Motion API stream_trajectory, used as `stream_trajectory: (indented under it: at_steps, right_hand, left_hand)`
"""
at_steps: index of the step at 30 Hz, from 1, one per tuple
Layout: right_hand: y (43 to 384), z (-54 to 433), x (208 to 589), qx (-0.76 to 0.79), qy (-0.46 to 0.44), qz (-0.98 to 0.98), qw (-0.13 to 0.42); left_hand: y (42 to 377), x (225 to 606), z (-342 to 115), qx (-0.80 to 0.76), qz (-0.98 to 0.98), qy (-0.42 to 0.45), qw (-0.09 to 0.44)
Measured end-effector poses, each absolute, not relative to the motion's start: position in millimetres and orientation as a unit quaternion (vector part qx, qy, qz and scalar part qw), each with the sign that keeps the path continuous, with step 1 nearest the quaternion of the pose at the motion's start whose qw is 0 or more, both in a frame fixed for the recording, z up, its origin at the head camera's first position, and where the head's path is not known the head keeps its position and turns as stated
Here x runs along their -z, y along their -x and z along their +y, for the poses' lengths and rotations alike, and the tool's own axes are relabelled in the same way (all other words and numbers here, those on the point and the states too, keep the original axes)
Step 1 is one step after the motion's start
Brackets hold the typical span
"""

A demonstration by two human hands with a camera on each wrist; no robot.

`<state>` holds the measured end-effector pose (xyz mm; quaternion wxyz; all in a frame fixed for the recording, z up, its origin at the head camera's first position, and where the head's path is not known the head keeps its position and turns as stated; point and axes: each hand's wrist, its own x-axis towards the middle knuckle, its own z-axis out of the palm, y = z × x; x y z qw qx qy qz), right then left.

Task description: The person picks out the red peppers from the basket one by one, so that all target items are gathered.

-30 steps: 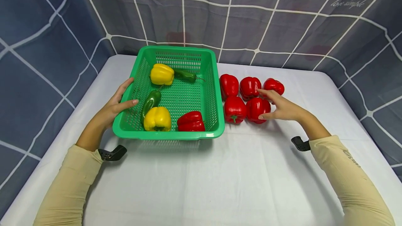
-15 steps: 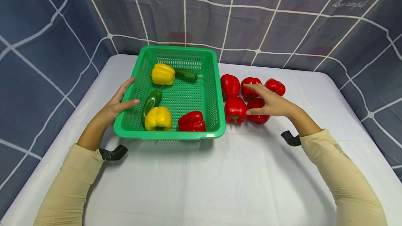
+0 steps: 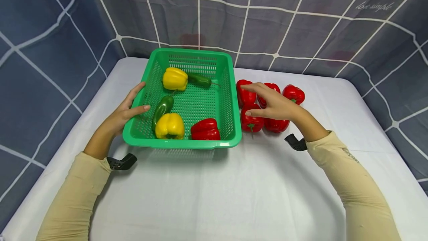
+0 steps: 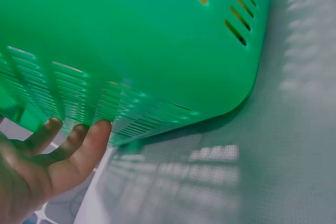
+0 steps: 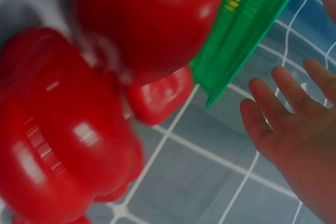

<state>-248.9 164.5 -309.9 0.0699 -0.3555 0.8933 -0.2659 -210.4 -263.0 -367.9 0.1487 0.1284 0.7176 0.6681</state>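
The green plastic basket (image 3: 182,143) holds two yellow bell peppers (image 3: 169,126), two green chili peppers (image 3: 163,110) and one red bell pepper (image 3: 205,129). At its left rim, my left hand (image 3: 122,116) holds the side, thumb over the rim and fingers against the slotted outer wall, as the left wrist view confirms. Several red bell peppers (image 3: 251,121) stand close together to the right of the basket. Above them hovers my right hand (image 3: 275,103), fingers spread and holding nothing; it partly hides the peppers behind. In the right wrist view its fingers (image 5: 286,85) appear apart from the peppers.
A white cloth covers the table (image 3: 214,189). Grey-blue curtains (image 3: 220,21) with white grid lines enclose the back and sides. Black wrist devices (image 3: 123,162) sit at both sleeve cuffs.
My right hand has moved left over the red peppers, from the right-hand ones toward those nearest the basket. My left hand stays at the rim. The view has shifted slightly.
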Motion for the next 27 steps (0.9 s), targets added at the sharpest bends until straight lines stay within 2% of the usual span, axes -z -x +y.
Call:
stream_trajectory:
  at_steps: [15,27]
  right_hand:
    - [247,118,302,0.259,0.417,0.867,0.091]
    - [250,89,311,0.185,0.451,0.862,0.138]
  left_hand:
    - [210,366,-262,-0.652,0.735,-0.121,0.141]
    - [209,365,-261,-0.665,0.723,-0.119,0.147]
